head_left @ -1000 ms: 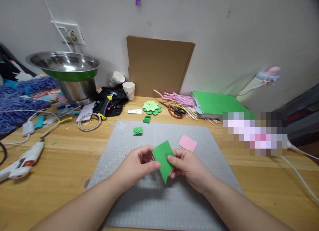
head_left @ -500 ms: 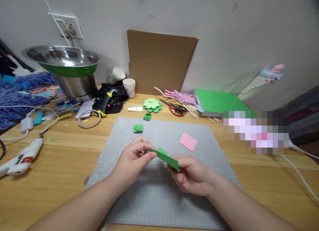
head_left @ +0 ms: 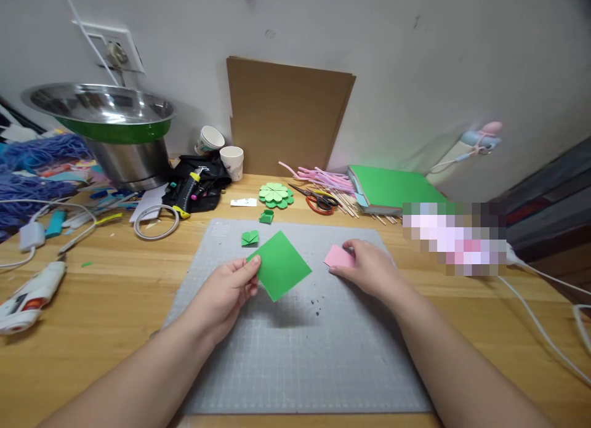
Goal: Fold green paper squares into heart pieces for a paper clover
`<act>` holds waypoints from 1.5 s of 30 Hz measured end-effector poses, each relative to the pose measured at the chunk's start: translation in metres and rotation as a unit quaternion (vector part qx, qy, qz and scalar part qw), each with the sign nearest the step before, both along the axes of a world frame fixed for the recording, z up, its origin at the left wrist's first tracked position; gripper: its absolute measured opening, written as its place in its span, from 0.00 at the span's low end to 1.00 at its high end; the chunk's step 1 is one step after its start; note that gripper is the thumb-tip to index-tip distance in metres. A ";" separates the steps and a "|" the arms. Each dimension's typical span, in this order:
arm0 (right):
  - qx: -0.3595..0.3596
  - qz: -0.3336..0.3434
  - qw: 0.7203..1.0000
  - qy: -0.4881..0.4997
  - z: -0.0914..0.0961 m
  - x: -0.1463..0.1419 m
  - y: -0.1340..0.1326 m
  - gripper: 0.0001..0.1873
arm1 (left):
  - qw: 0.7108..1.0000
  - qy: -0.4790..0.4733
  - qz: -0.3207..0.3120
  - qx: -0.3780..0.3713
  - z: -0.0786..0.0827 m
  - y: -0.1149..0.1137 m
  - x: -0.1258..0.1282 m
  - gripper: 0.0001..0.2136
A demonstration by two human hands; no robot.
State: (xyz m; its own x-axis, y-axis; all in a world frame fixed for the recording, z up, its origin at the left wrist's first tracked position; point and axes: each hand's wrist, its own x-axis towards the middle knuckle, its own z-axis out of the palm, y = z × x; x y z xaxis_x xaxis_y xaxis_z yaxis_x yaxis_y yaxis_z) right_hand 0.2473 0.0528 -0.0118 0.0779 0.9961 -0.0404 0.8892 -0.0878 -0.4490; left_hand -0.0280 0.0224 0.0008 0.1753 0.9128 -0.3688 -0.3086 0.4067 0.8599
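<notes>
A flat square of green paper (head_left: 282, 266) is pinched at its left corner by my left hand (head_left: 231, 287), tilted above the grey cutting mat (head_left: 295, 366). My right hand (head_left: 369, 265) rests over the pink paper (head_left: 338, 257) on the mat's right part, thumb and fingers closed on its edges. Behind my left hand, a small folded green paper piece (head_left: 250, 238) sits on the mat. Another folded green piece (head_left: 266, 217) lies at the mat's far edge. Small dark crumbs (head_left: 316, 305) are scattered between my hands.
Beyond the mat lie a green paper flower (head_left: 276, 195), scissors (head_left: 321, 200) and pink stems (head_left: 327, 179). A green book (head_left: 397, 188) is at the right. On the left are a glue gun (head_left: 34, 298), a tape ring (head_left: 157, 223) and a metal basin (head_left: 101, 120).
My right hand has let go of the green paper and moved right to the pink paper. The green paper has turned its flat face to me, in my left hand alone.
</notes>
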 end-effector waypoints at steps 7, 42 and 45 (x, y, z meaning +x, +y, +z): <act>-0.034 0.013 0.998 -0.047 -0.001 -0.002 0.000 0.22 | 0.992 -0.078 0.001 -0.097 0.003 -0.001 0.001 0.09; -0.244 0.083 0.756 0.602 0.002 -0.075 -0.056 0.22 | 0.982 0.123 -0.121 0.077 -0.002 -0.020 0.020 0.16; -0.215 0.065 0.759 0.612 0.005 -0.072 -0.054 0.20 | 0.982 0.119 -0.133 0.069 0.000 -0.016 0.020 0.17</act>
State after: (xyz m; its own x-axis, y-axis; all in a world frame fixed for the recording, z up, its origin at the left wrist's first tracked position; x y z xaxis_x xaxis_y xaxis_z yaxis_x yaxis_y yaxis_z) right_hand 0.1750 -0.0015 -0.0072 -0.3781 0.8661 -0.3271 -0.1555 -0.4077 -0.8998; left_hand -0.0084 0.0065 0.0006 0.3379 0.8908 -0.3039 0.0086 0.3199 0.9474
